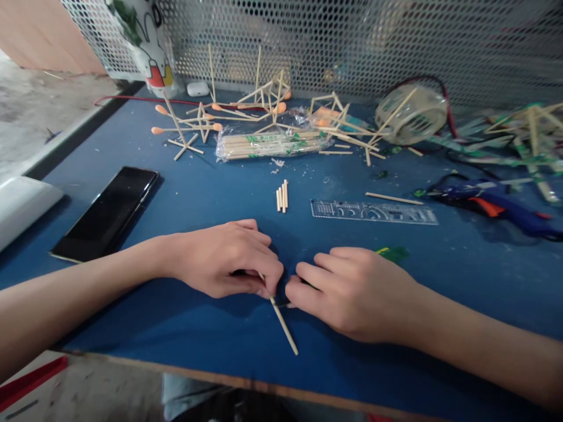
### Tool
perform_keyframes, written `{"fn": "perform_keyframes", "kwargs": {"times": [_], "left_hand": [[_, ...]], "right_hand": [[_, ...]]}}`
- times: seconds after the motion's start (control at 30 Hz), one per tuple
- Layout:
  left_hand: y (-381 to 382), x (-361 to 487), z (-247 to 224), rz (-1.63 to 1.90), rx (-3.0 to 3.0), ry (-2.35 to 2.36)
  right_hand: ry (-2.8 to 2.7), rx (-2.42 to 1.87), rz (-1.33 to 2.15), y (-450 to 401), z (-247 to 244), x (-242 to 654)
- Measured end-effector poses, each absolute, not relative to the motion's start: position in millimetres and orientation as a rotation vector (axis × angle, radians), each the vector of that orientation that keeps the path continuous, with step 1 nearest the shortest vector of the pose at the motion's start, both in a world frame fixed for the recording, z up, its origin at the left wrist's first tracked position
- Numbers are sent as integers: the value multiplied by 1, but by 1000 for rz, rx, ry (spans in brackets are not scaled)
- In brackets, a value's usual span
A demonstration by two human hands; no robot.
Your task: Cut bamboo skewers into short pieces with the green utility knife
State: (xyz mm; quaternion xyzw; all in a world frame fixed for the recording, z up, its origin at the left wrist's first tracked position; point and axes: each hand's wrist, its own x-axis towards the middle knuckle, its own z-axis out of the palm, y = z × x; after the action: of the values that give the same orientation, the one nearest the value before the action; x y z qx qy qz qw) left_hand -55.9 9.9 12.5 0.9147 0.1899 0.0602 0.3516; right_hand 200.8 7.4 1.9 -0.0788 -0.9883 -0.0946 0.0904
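My left hand (240,258) pinches a thin wooden stick (285,328) near the front of the blue table (211,334). The stick's lower part sticks out from my fingertips, slanting toward the table's front edge. My right hand (347,293) is closed just to the right of it. From its fingertips a thin dark sliver (281,304) reaches to the stick; its kind is too small to make out. Beyond my hands lie several short cut stick pieces (282,197) side by side. A clear plastic ruler (373,211) rests to their right, with another stick (393,198) behind it.
A phone (109,211) lies at left beside a white object (26,205). Wrapped sticks (272,144) and stick frames with orange-tipped swabs (197,126) stand along the back. At right are a blue glue gun (497,205), a clear round container (409,114) and a mesh panel (316,53) behind.
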Motion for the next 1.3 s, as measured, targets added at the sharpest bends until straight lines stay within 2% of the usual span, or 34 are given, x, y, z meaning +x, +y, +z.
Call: {"fn": "perform_keyframes", "kwargs": {"times": [0.43,1.0,1.3], "left_hand": [[11,-56,15,127,2361,492],[12,-54,15,176,2378,459],[13,-54,13,132,2351,472]], "right_hand": [[-3009,-143,-133,22,4,203],[-2960,-160,-309,10,10,195],[-3119,-63,-136,29,7,202]]}}
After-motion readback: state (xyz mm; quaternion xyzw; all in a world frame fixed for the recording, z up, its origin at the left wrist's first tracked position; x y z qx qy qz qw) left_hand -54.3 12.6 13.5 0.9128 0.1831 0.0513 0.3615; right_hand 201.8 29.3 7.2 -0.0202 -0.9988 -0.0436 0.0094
